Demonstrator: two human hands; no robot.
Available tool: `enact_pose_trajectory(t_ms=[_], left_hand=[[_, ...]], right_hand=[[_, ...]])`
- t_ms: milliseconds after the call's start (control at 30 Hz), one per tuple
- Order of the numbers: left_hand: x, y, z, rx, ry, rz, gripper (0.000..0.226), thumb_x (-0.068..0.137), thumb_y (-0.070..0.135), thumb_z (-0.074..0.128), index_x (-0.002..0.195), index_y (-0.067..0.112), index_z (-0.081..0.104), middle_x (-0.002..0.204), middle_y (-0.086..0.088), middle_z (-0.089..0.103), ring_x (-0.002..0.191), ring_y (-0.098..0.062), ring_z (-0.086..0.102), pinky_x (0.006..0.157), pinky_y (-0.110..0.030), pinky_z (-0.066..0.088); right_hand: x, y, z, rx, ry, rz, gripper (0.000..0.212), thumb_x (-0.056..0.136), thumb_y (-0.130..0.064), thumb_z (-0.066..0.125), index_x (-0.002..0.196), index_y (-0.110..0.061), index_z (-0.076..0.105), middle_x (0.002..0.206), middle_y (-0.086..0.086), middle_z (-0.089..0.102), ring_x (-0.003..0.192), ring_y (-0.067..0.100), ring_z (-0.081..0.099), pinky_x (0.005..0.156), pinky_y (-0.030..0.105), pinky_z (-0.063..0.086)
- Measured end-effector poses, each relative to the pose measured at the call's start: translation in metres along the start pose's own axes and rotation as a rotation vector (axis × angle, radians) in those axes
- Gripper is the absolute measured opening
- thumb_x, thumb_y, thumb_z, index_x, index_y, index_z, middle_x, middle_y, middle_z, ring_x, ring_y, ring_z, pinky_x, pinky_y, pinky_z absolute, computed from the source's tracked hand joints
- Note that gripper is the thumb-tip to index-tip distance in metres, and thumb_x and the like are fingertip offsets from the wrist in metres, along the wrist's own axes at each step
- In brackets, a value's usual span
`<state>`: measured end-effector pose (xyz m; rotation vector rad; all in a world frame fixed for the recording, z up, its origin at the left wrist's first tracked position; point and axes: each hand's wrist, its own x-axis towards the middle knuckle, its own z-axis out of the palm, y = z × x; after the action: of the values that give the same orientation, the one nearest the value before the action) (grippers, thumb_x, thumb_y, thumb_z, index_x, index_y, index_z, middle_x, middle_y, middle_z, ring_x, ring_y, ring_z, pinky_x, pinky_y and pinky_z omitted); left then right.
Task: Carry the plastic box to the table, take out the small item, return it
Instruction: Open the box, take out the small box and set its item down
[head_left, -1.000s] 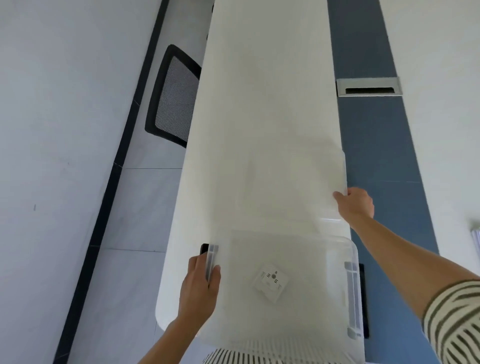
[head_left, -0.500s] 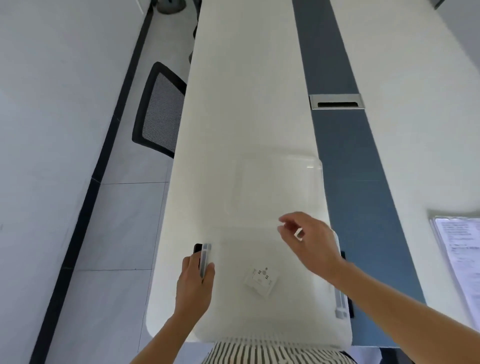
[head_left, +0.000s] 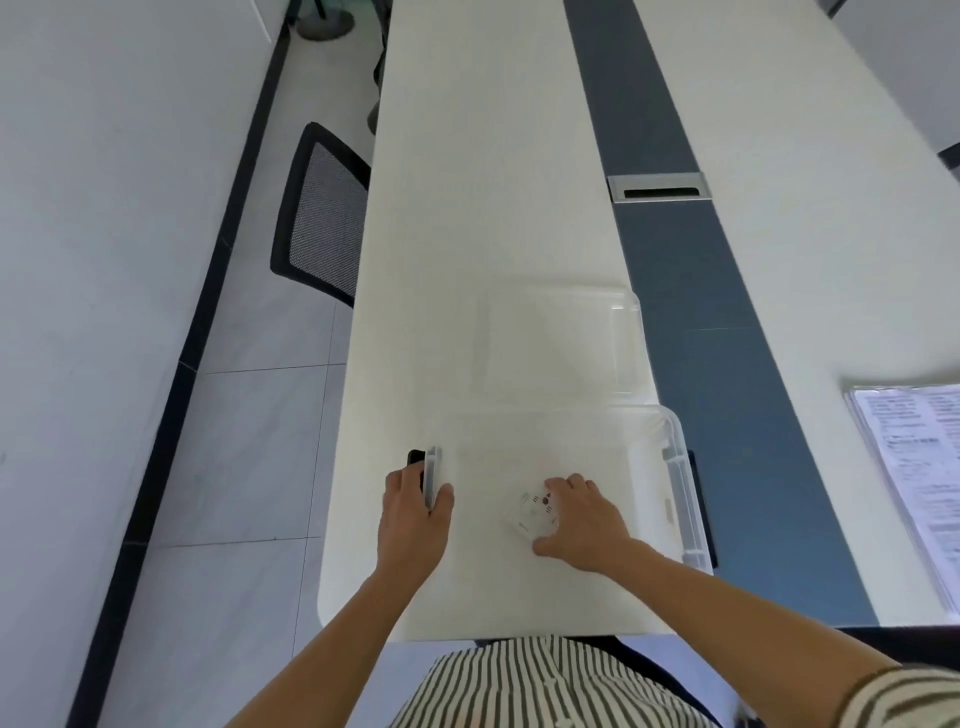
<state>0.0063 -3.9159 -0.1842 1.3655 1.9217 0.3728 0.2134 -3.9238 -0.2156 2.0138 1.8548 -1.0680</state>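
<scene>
Head view: clear plastic box (head_left: 680, 499), lid off, sits on the near end of the white table (head_left: 467, 208), close to the person's striped shirt (head_left: 519, 686). Small item (head_left: 532, 512), a whitish square piece with dark dots on top, lies on the box floor about mid-box, tilted diamond-wise. Right hand (head_left: 584, 519) is down inside the box, fingers spread over the item's right side and thumb at its near corner, closing around it; item not lifted, so far as can be told still on the floor. Left hand (head_left: 415, 519) clamps the box's left wall, thumb inside the box, other fingers outside over the dark latch (head_left: 415, 460). Hands apart, one at each side of the item. Box's right wall has its clear handle flap showing, a dark latch edge just outside it. Clear lid (head_left: 561, 343) lies flat on the table just beyond the box's far wall, touching or nearly touching it, cannot tell which. Right of the box runs the table's dark blue centre strip (head_left: 727, 364), with a metal cable slot (head_left: 660, 187) set in it well beyond the lid. Further right of the box, past the strip, a printed sheet in a clear sleeve (head_left: 914, 467) on the other white half, text blurred. Left of the box, off the table, a black mesh chair (head_left: 322, 213) tucked against the table edge over pale floor tiles (head_left: 249, 467); white wall with dark skirting further left.
</scene>
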Motion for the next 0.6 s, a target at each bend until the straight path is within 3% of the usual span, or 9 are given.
enact_pose_trajectory(t_ms=[67,133,200,300,433,600], left_hand=[[-0.006,0.005,-0.009,0.02,0.081,0.1,0.049,0.09,0.033,0.054,0.134,0.016,0.043,0.143,-0.007,0.039,0.123,-0.025,0.045,0.099,-0.041,0.043],[-0.015,0.018,-0.024,-0.033,0.11,0.226,0.05,0.088,0.037,0.058,0.134,0.023,0.045,0.145,0.002,0.039,0.13,-0.017,0.04,0.104,-0.038,0.04],[-0.025,0.035,-0.039,-0.159,-0.035,0.269,0.048,0.084,0.045,0.061,0.128,0.032,0.05,0.136,0.011,0.047,0.124,-0.009,0.045,0.099,-0.03,0.041],[-0.038,0.06,-0.054,-0.339,-0.352,0.265,0.053,0.072,0.058,0.065,0.121,0.038,0.058,0.128,0.015,0.059,0.118,-0.006,0.054,0.097,-0.027,0.045],[-0.051,0.08,-0.063,-0.586,-0.55,0.3,0.045,0.072,0.03,0.075,0.115,0.019,0.065,0.112,0.0,0.072,0.109,-0.015,0.066,0.089,-0.031,0.055],[-0.06,0.084,-0.079,-0.71,-0.533,0.342,0.042,0.069,0.015,0.08,0.108,0.01,0.067,0.106,-0.008,0.073,0.101,-0.022,0.069,0.08,-0.027,0.055]], right_hand=[[-0.015,-0.001,-0.019,0.199,0.025,-0.007,0.088,0.063,-0.046,0.072,0.14,-0.021,0.036,0.128,-0.001,0.046,0.118,0.018,0.044,0.095,0.033,0.043],[-0.035,-0.002,-0.04,0.381,0.048,-0.047,0.087,0.063,-0.041,0.077,0.14,-0.025,0.039,0.122,-0.006,0.049,0.11,0.013,0.049,0.093,0.031,0.045],[-0.057,-0.004,-0.058,0.494,0.062,-0.111,0.088,0.06,-0.039,0.08,0.139,-0.028,0.042,0.118,-0.011,0.051,0.103,0.007,0.051,0.09,0.031,0.049],[-0.086,-0.011,-0.078,0.572,0.077,-0.199,0.088,0.057,-0.037,0.08,0.138,-0.03,0.045,0.12,-0.016,0.052,0.109,0.003,0.051,0.079,0.023,0.053],[-0.111,-0.023,-0.093,0.667,0.104,-0.281,0.083,0.06,-0.03,0.082,0.136,-0.026,0.048,0.12,-0.014,0.057,0.109,-0.001,0.052,0.075,0.022,0.055],[-0.129,-0.029,-0.101,0.735,0.106,-0.322,0.07,0.068,-0.027,0.081,0.132,-0.025,0.053,0.116,-0.014,0.062,0.106,-0.002,0.054,0.084,0.032,0.057]])
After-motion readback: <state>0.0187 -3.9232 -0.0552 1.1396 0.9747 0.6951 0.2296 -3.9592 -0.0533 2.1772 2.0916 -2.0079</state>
